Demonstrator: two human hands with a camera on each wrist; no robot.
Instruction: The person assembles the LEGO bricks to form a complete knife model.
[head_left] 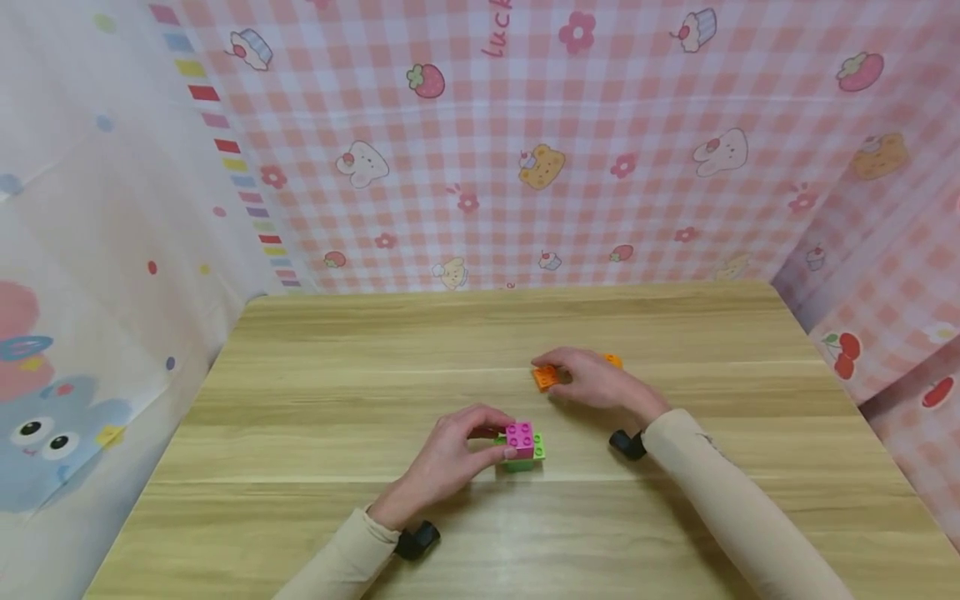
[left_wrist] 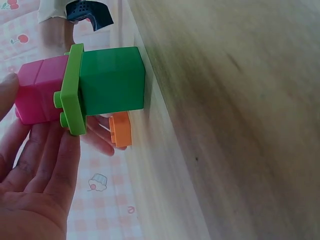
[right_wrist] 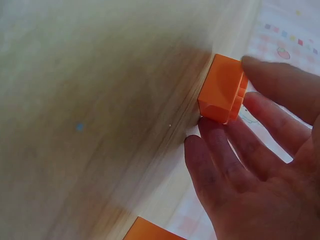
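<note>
My left hand (head_left: 450, 450) grips a small stack by its pink bricks (left_wrist: 45, 90), thumb on one side and fingers on the other. Below the pink sits a wider light green plate (left_wrist: 75, 95) with bare studs, and a dark green brick (left_wrist: 112, 80) forms the bottom. The stack is upright at the table surface. Farther back and to the right, my right hand (head_left: 592, 379) holds a small orange brick (right_wrist: 220, 90) between thumb and fingertips. That brick is low at the table, studs up, partly covered by the hand in the head view.
Another orange piece (head_left: 612, 360) lies behind the right hand, mostly hidden. The wood-grain table (head_left: 337, 375) ends at a pink checked cloth (head_left: 480, 167) at the back. A white patterned cloth (head_left: 135, 208) hangs at the left.
</note>
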